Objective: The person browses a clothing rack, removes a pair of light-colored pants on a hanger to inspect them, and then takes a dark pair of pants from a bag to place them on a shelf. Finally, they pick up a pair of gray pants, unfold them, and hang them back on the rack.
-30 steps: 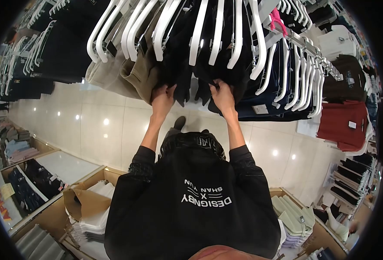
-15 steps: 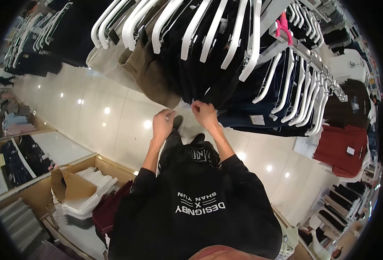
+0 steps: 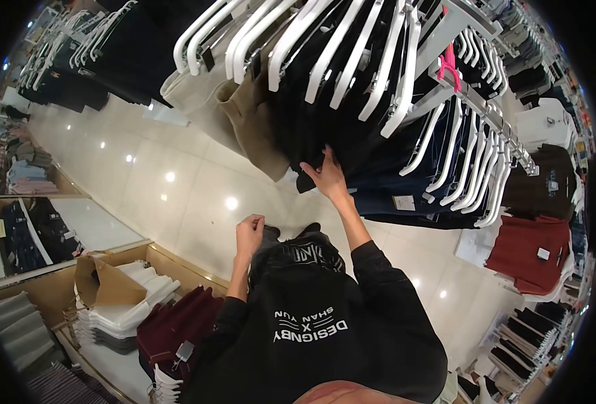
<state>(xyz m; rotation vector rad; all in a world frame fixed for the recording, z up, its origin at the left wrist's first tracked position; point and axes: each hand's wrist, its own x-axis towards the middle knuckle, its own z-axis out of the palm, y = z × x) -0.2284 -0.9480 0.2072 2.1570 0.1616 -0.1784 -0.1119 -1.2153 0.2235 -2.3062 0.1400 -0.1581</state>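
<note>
Black trousers (image 3: 315, 114) hang from white hangers on the rack in front of me. My right hand (image 3: 329, 178) is at their lower part, thumb and index finger spread against the dark cloth; its other fingers are partly hidden. A black cloth end (image 3: 304, 183) sticks out beside that hand's thumb. Lower down, my left hand (image 3: 249, 233) is held over the floor, apart from the garments, its fingers curled together. Whether something small is inside them I cannot make out. Brown trousers (image 3: 261, 138) hang just left of the black ones.
Dark blue jeans (image 3: 385, 188) hang on the rack's right arm, near a pink hanger (image 3: 450, 73). At lower left, a display table (image 3: 183, 266) carries folded white clothes (image 3: 133, 296) and a maroon garment (image 3: 176, 323). Red shirts (image 3: 530, 252) hang at right.
My right hand has risen from a pinch at the trousers' lower end and spread against the black cloth. My left hand has dropped lower, away from the trousers. The view has shifted slightly.
</note>
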